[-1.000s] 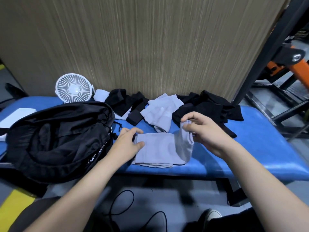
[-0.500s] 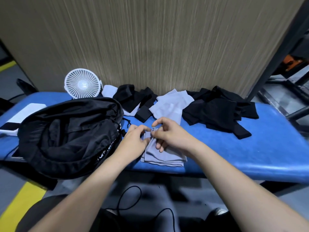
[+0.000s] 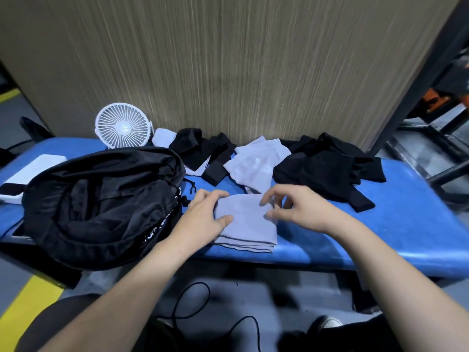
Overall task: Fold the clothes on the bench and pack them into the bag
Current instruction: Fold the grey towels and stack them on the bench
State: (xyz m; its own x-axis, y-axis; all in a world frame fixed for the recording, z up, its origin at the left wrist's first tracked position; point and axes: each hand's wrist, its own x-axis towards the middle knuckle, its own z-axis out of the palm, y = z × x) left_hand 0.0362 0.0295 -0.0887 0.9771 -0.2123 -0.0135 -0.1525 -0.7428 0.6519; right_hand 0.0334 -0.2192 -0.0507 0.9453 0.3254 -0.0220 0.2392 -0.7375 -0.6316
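Observation:
A grey garment (image 3: pixel 247 224), folded into a small rectangle, lies at the front edge of the blue bench (image 3: pixel 385 224). My left hand (image 3: pixel 203 215) rests on its left edge, thumb flat on top and fingers at the far corner. My right hand (image 3: pixel 300 208) hovers over its right edge with loosely curled fingers and holds nothing. The black bag (image 3: pixel 101 204) lies open on the bench just left of my left hand. Unfolded clothes sit along the back: another grey piece (image 3: pixel 256 163), a black heap (image 3: pixel 327 171), more black pieces (image 3: pixel 200 151) and a white one (image 3: pixel 163 137).
A white desk fan (image 3: pixel 123 125) stands behind the bag against a wood-grain panel (image 3: pixel 241 72). A white flat device (image 3: pixel 33 168) lies at the bench's left end. Black cables (image 3: pixel 193 301) run across the floor below. A dark metal frame (image 3: pixel 431 148) stands to the right.
My right hand carried the garment's right half over to the left, folding it in two, then let go and drew back to the right. My left hand stayed at the left edge.

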